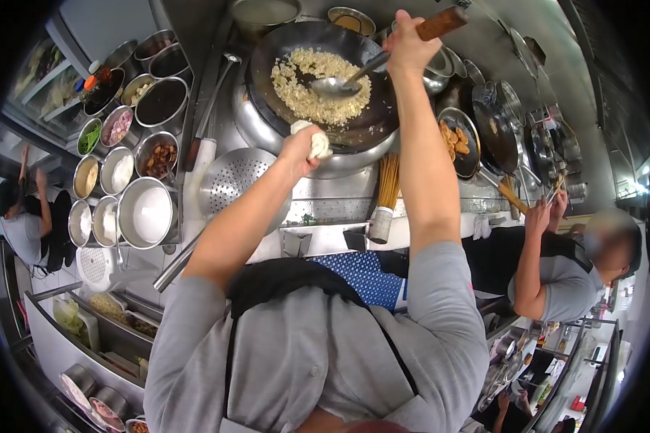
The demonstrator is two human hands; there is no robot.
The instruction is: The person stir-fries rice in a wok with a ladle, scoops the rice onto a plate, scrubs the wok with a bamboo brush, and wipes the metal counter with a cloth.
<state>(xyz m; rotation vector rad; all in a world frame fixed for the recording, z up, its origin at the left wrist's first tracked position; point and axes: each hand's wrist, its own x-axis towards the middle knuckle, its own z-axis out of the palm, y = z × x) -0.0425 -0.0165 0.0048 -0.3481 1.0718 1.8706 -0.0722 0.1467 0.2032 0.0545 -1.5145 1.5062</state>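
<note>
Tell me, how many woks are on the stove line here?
2. The big wok of fried rice sits in front of the cook, gripped by the left hand through a cloth. A smaller dark wok sits to its right. Others may be hidden farther right.

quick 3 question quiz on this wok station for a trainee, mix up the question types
1. True or false: the right hand grips the wooden handle of a ladle whose bowl rests in the rice in the wok.
2. What does the left hand grip at the near rim of the wok?
A. a white cloth
B. a knife
C. a plate
3. Fill in: lying left of the wok is a perforated metal ______.

Key: 1 true; 2 A; 3 strainer
</note>
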